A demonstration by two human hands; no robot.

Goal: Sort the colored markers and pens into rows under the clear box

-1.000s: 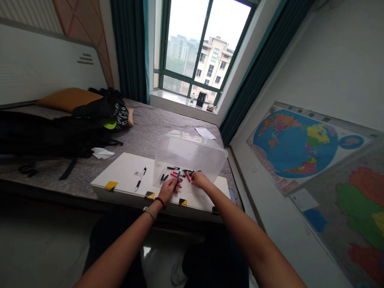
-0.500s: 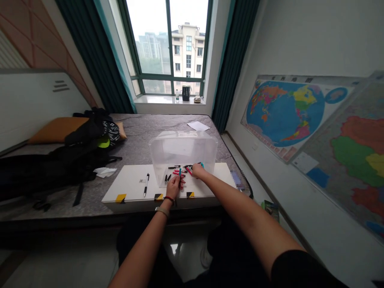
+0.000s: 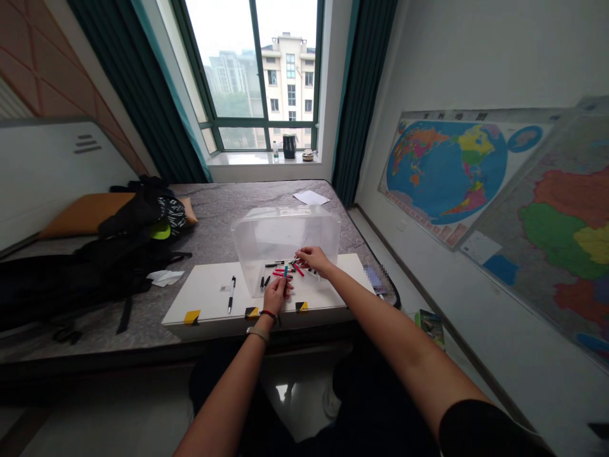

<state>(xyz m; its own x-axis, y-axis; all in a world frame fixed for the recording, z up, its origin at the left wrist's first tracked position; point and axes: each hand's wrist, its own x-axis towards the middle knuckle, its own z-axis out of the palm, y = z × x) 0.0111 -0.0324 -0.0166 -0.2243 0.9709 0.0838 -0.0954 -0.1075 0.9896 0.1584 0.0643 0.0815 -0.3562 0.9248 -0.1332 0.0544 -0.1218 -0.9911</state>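
A clear plastic box (image 3: 285,238) lies on its side on a white board (image 3: 209,295), open towards me. Several pens (image 3: 278,274), red and black, lie scattered at its mouth. My left hand (image 3: 275,295) is closed around a teal pen (image 3: 285,273), which it holds upright. My right hand (image 3: 311,259) reaches into the box mouth with its fingers curled over the pens; what it grips, if anything, is hidden. One black pen (image 3: 231,293) lies alone on the board to the left.
The board rests on a grey mattress (image 3: 223,212). Black bags and clothes (image 3: 95,254) are piled at the left, next to an orange pillow (image 3: 80,212). A sheet of paper (image 3: 311,197) lies far back. Maps (image 3: 447,171) cover the right wall.
My right hand has moved a little up and left over the pens inside the box. The left hand still holds the teal pen. My view turned left, then steadied.
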